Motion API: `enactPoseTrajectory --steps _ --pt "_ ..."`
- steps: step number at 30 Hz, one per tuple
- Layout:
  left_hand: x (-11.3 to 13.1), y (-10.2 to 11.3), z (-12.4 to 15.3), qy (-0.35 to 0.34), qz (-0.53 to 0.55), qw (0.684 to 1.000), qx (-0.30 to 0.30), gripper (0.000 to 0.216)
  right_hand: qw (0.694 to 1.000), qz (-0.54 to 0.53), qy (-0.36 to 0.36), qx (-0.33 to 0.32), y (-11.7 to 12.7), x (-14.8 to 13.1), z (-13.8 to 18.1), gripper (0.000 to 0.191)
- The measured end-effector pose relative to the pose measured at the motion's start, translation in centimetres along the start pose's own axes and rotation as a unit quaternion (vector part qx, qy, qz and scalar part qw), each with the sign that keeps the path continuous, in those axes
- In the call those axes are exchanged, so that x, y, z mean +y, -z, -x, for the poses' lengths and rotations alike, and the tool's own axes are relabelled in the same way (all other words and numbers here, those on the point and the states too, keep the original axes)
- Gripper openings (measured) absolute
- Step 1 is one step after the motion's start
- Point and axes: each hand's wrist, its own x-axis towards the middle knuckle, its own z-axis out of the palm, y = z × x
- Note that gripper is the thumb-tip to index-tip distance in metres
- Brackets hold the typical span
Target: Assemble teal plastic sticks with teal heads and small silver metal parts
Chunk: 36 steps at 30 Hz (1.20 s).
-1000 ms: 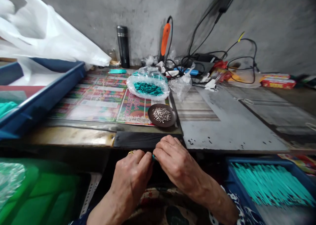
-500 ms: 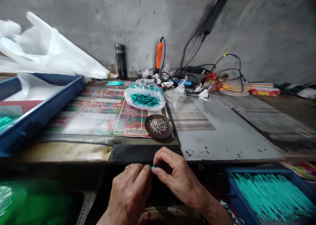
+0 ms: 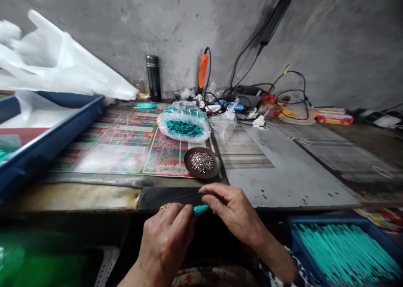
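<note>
My left hand (image 3: 168,234), with a gold ring on one finger, is closed around a small teal tapered pen-like piece (image 3: 200,210). Its pointed end sticks out to the right; the rest is hidden inside the fist. Close beside that tip is my right hand (image 3: 234,209), thumb and index finger apart; whether the thumb touches the tip I cannot tell. Both hands are just in front of the table's edge. Beyond them stands a brown dish (image 3: 215,172) of small shiny metal pieces (image 3: 201,162). Behind it a clear plastic bag (image 3: 162,129) holds many teal pieces (image 3: 184,127).
A blue tray (image 3: 63,140) takes up the left, with white plastic sheeting (image 3: 59,64). At lower right, a blue bin (image 3: 292,236) holds long teal sticks (image 3: 343,249). Along the wall are a black flask (image 3: 153,79), an orange-handled tool (image 3: 203,72) and tangled cables.
My right hand has moved slightly right and away from the left, its fingers straightening. More of the teal piece now shows from the left fist. The view has shifted slightly.
</note>
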Motion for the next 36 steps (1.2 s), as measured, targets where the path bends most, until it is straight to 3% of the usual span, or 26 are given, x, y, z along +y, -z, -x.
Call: enactPoseTrajectory --steps 2,4,6,9,23,30,36 --pt "-0.5 0.0 0.1 0.009 -0.007 1.000 -0.003 0.014 0.984 0.135 0.095 0.072 0.5 1.2 -1.0 0.015" --pt "-1.0 0.1 0.1 0.020 -0.014 1.000 -0.002 0.015 0.953 0.245 0.147 0.099 0.8 2.5 -1.8 0.015" --pt "-1.4 0.2 0.0 0.032 -0.021 0.999 0.003 0.017 0.932 0.310 0.161 0.100 0.8 3.4 -2.4 0.017" --pt "-1.9 0.6 -0.2 0.043 -0.026 0.999 0.008 0.021 0.923 0.340 0.156 0.092 0.5 4.0 -2.8 0.018" --pt "-2.2 1.5 -0.3 0.124 0.050 0.989 -0.067 0.015 0.960 0.210 0.157 0.098 0.8 4.3 -3.3 0.012" --pt "-1.7 1.9 -0.4 0.143 0.107 0.978 -0.104 0.009 0.970 0.138 0.167 0.110 0.0 1.9 -1.9 0.012" --pt "-1.1 2.1 -0.5 0.156 0.132 0.969 -0.140 0.008 0.982 0.046 0.173 0.058 -1.4 -0.6 0.2 0.014"
